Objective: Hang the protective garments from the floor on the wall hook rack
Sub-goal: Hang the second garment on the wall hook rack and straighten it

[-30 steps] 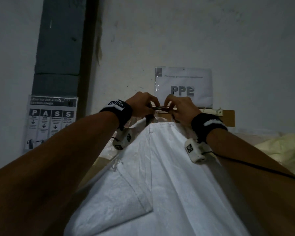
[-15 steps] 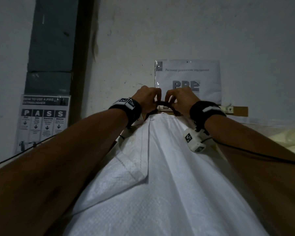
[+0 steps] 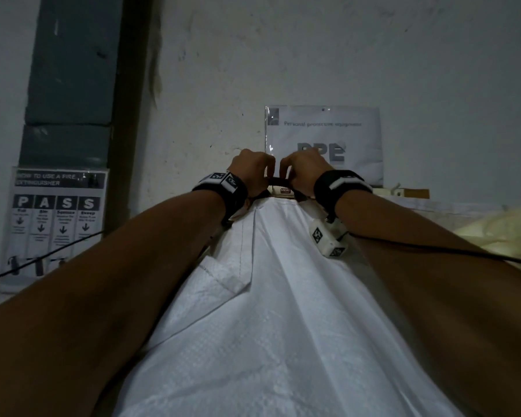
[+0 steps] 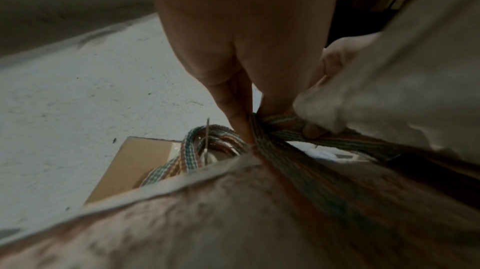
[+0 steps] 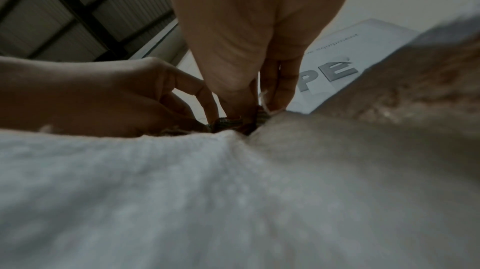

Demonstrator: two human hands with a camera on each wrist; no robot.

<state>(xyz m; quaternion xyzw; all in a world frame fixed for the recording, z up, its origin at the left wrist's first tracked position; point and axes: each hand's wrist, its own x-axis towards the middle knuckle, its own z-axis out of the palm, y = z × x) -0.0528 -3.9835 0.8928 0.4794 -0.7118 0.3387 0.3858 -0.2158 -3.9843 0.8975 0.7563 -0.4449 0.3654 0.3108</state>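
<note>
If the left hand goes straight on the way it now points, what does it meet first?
Probably the wall. The left hand, pinching the strap of the white garment, points toward it; the gap between them is hard to judge.

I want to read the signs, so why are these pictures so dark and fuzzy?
Head view: dim room, yet the PPE sign reads, small print soft. Left wrist view: the white garment is smeared with blur, while the woven strap in the left hand stays sharper. Right wrist view: cloth blurred, edges bent by the wide lens.
</note>
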